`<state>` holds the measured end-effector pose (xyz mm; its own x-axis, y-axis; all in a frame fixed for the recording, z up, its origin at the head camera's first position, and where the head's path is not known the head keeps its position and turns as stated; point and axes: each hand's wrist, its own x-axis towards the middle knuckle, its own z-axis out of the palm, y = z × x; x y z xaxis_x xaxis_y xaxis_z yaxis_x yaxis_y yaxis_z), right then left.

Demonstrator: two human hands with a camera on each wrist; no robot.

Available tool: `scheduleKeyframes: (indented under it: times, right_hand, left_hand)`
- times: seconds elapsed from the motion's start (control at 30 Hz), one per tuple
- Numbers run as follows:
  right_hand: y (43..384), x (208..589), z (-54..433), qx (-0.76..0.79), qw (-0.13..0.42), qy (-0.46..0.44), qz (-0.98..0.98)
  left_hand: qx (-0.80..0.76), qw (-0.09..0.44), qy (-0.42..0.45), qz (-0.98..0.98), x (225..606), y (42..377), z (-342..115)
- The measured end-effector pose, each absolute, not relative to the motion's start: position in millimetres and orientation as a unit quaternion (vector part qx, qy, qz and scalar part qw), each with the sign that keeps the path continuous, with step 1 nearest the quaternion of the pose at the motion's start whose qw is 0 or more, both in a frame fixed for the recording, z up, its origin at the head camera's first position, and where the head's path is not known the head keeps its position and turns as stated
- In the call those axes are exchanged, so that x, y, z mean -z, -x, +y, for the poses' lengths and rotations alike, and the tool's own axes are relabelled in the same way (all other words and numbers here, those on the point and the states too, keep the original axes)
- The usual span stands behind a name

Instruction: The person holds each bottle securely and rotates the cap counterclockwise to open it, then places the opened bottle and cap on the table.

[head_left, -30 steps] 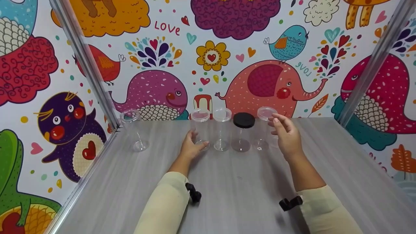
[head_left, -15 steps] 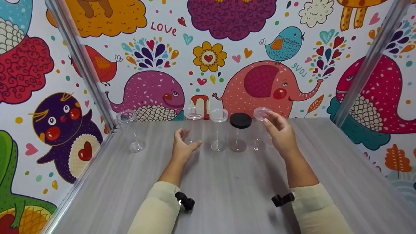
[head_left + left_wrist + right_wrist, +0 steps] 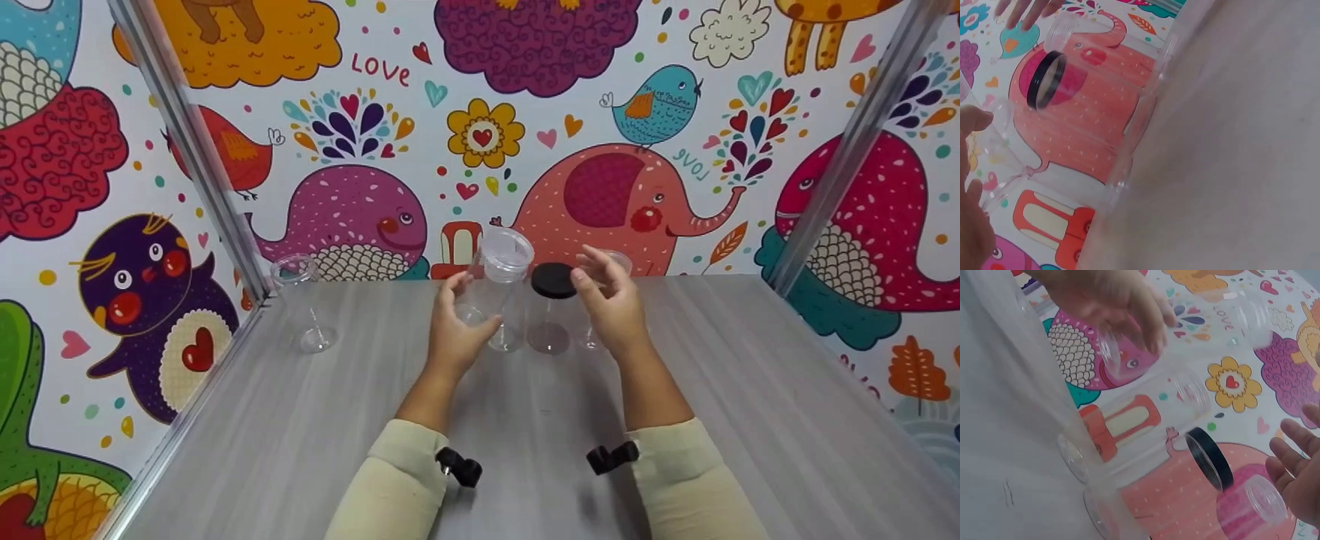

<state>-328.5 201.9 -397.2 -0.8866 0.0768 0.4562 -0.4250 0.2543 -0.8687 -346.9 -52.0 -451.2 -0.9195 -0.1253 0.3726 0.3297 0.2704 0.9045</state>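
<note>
My left hand (image 3: 461, 330) grips a clear plastic jar (image 3: 1213, 332), lifted off the table and tilted to the right. Its clear top (image 3: 511, 244) overlaps a second clear jar (image 3: 506, 334) standing behind it in the head view. Beside that one stands a clear jar (image 3: 551, 322) with a black lid (image 3: 553, 280). My right hand (image 3: 616, 304) is held up with its fingers apart, holding nothing, close to the black lid. Partly hidden behind it is another clear jar (image 3: 591, 334) at the right end of the row.
One more clear jar (image 3: 304, 315) stands apart at the left on the grey table (image 3: 540, 450). A wall with printed cartoon animals (image 3: 360, 217) rises at the table's back edge. Metal posts (image 3: 187, 142) frame the corners.
My left hand has raised its jar from the table, moved right and tilted it over toward the middle jar. My right hand has come left, toward the black-lidded jar.
</note>
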Motion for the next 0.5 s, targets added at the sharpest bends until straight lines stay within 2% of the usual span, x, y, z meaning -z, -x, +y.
scheduleKeyframes:
  times: [0.5]
  right_hand:
    - [327,397,186,-0.588,0.179,-0.133,-0.778]
  left_hand:
    - [0.493,0.231,0.081,-0.835,453,341,-45]
